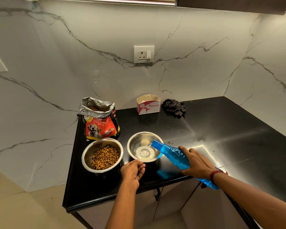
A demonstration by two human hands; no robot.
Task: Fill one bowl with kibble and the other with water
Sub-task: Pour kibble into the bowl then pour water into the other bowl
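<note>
The translucent blue plastic water bottle point(172, 154) is tilted over the right rim of the right-hand shiny steel bowl point(139, 139). Its long axis runs from near right to far left, with the mouth lowest, and a thin stream falls into shallow water. The bottle looks smooth, light and probably slippery. The right hand point(196, 162) wraps around its middle, which seems a sound place to hold it. The left hand point(132, 172) pinches the bowl's near rim.

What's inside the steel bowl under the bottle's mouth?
A shallow pool of clear water lies in the bowl, poured from the tilted blue bottle. The bottle's neck covers the bowl's right inner wall, so what lies there cannot be seen.
</note>
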